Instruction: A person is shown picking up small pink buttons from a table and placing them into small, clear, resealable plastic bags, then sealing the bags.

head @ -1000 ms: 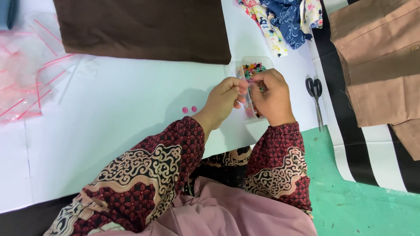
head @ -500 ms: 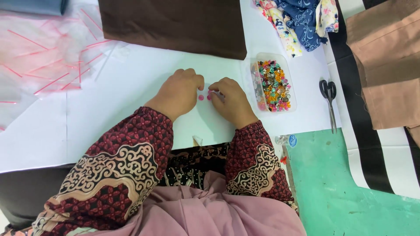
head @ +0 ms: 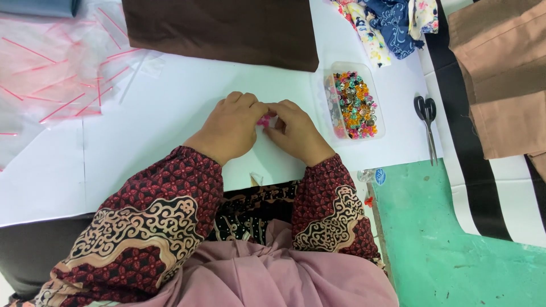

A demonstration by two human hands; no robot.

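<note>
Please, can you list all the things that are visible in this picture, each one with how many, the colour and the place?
small pink pieces: a few, exact count unclear, pink, between the fingertips of both hands
bead box: one, clear with mixed-colour beads, right of the hands
scissors: one, black handles, right of the box
brown cloth: one, dark brown, top centre
patterned fabrics: several, blue and floral, top right
tan cloth: one, far right
plastic bags: several, clear with red strips, top left
white sheet: white, under the hands
left hand: one, on the pieces
right hand: one, on the pieces
</note>
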